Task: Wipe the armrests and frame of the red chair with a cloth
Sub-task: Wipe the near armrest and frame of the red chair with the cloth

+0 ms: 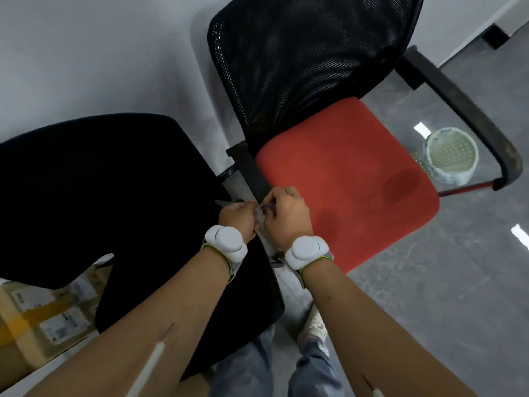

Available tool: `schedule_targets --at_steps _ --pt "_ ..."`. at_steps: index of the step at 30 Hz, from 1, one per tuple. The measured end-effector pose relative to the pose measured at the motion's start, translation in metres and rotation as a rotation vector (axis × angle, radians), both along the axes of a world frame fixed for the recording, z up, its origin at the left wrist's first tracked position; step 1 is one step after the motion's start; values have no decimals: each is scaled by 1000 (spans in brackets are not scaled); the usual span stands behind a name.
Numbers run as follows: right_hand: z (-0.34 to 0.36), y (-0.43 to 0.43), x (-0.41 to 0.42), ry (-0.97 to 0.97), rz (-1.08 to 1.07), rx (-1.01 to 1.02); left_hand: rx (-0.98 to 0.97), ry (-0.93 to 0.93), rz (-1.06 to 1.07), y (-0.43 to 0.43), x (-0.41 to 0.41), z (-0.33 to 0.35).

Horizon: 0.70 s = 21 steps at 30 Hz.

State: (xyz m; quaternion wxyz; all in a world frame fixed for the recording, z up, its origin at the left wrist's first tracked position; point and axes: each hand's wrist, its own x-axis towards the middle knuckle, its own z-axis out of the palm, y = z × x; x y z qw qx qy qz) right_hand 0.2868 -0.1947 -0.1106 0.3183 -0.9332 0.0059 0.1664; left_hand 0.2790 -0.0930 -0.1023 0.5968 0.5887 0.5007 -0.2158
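Note:
The red chair (343,179) has a red seat, a black mesh back and black armrests. Its left armrest (252,170) runs toward me and its right armrest (469,110) curves at the far right. My left hand (237,217) and my right hand (286,213) meet over the near end of the left armrest. Both are closed on a small pale, crumpled cloth (261,214), mostly hidden between the fingers. White sensor bands sit on both wrists.
A black chair (100,196) stands close on the left, almost touching the red chair. A pale perforated bin (450,153) sits on the grey floor beyond the seat. Taped cardboard boxes (43,319) lie at lower left. My shoe (313,325) is below the seat.

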Motion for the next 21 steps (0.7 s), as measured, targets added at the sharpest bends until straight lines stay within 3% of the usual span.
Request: schedule_targets --at_steps 11,21 --pt "-10 39 56 -31 26 9 25 -7 -116 25 42 -9" --pt "-17 72 102 -22 80 -29 -116 40 -14 42 58 -18"
